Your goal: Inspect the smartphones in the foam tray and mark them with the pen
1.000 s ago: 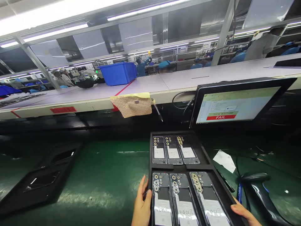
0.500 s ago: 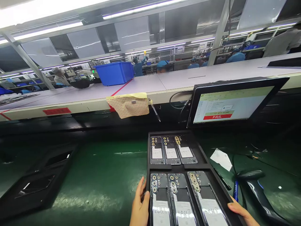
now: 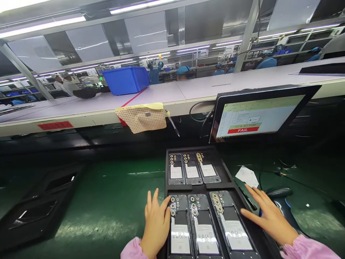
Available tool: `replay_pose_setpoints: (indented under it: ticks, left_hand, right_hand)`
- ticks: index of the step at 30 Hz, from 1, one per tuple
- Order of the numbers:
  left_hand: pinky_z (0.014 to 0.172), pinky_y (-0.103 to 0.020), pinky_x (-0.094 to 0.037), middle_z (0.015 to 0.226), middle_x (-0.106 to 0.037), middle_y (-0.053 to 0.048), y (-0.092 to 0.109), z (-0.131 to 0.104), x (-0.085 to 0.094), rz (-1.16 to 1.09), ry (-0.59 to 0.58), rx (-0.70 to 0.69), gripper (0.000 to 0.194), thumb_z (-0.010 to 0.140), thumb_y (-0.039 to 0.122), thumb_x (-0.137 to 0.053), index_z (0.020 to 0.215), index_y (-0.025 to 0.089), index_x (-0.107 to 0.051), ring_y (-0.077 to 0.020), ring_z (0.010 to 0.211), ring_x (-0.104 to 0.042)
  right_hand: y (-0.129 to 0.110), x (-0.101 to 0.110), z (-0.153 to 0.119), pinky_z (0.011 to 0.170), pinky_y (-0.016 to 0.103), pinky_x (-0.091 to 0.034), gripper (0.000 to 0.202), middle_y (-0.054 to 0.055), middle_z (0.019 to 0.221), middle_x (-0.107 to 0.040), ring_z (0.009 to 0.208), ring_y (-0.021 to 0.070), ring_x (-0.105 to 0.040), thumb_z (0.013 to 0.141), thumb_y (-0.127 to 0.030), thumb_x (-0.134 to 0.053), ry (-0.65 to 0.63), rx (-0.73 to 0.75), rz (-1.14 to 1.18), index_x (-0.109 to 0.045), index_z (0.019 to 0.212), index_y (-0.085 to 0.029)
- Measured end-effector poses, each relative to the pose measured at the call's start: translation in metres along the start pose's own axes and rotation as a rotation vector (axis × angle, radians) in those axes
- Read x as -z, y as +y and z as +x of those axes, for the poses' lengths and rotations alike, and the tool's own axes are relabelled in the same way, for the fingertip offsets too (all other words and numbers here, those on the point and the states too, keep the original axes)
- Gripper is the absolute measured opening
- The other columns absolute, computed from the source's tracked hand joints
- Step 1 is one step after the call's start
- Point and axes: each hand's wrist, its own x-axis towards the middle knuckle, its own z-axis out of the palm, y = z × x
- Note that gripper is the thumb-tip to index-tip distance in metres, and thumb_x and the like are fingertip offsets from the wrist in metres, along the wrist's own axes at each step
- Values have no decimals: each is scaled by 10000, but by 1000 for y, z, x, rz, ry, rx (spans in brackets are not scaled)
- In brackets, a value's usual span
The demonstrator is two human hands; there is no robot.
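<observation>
A black foam tray lies on the green bench, holding several opened phones in two rows, their camera rings and white-labelled batteries facing up. My left hand is at the tray's left edge, fingers spread, the thumb beside the front-left phone. Whether it touches that phone I cannot tell. Over the tray's right side, my right hand has its fingers apart and holds nothing. It is nearest the front-right phone and partly covers a black barcode scanner.
Behind the tray a monitor shows a red FAIL bar. A second dark tray lies at left. White paper rests to the right. On the shelf stands a blue bin; a perforated yellow sheet and a pen hang from its edge.
Both hands have let go of the tray's sides and come up with spread fingers. My right hand has moved forward over the tray's right side. The whole view has shifted slightly.
</observation>
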Motion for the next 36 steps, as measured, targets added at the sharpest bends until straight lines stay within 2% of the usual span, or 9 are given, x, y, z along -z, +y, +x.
replay_pose_setpoints:
  ticks: [4,8,16,20,23,25,29,33,36]
  left_hand:
    - [987,-565,-179,1390,-312,-154,19,22,-5,166,20,-38,323,808,250,-385,976,165,-647,-354,1316,-68]
    - [989,-544,-205,1381,-329,-152,19,28,-18,142,75,-39,320,810,228,-363,901,145,-658,-335,1321,-63]
    - [1022,-530,-186,1342,-376,-125,11,28,-21,-30,78,13,278,795,232,-382,818,168,-651,-320,1323,-60]
    - [1037,-490,-188,1297,-422,-132,15,29,-18,-141,114,14,228,776,210,-391,763,167,-615,-297,1321,-102]
    - [1045,-462,-189,1272,-465,-93,22,25,-8,-444,150,56,186,778,249,-412,778,189,-587,-269,1300,-201]
    - [1021,-463,-244,1234,-511,-70,27,20,-1,-843,29,141,215,800,335,-394,828,206,-564,-265,1238,-340]
    - [920,-456,-376,1052,-628,-57,30,8,4,-1484,-387,345,344,789,475,-378,945,221,-550,-268,1056,-536]
    - [889,-392,-398,941,-666,-64,25,4,1,-1475,-567,392,280,721,328,-554,955,180,-593,-255,997,-570]
    - [814,-362,-424,922,-667,-60,24,6,1,-1416,-641,369,361,639,204,-638,993,179,-574,-245,918,-600]
  right_hand:
    - [-60,-5,9,982,610,-179,457,74,1412,-296,1314,344,-91,789,-477,-359,-130,202,-211,-545,1163,-294]
    - [-103,-37,10,973,653,-78,418,36,1446,-222,1315,350,5,856,-422,-263,-295,292,-281,-578,1113,-326]
    - [-113,-62,15,956,670,-62,450,45,1437,-248,1310,368,-31,872,-434,-233,-274,409,-359,-629,1014,-273]
    - [-116,-60,16,982,646,-8,426,14,1426,-273,1320,331,6,874,-370,-245,-282,452,-193,-643,810,-231]
    - [-119,-56,15,1025,575,-10,358,42,1372,-362,1324,302,-31,843,-373,-309,-193,426,106,-596,705,-210]
    - [-122,-52,10,1020,527,-160,354,64,1297,-449,1279,301,-225,828,-437,-321,-210,293,487,-535,653,-214]
    - [-124,-45,-6,779,416,-434,286,35,1016,-624,897,227,-583,825,-496,-344,-592,-134,1218,-497,848,-256]
    - [-115,-45,-12,688,302,-463,305,-5,854,-648,816,170,-607,728,-310,-559,-801,-265,1257,-481,1015,-243]
    - [-104,-49,-8,445,210,-420,532,-30,746,-634,632,156,-611,574,-163,-635,-948,-289,1118,-455,1069,-241]
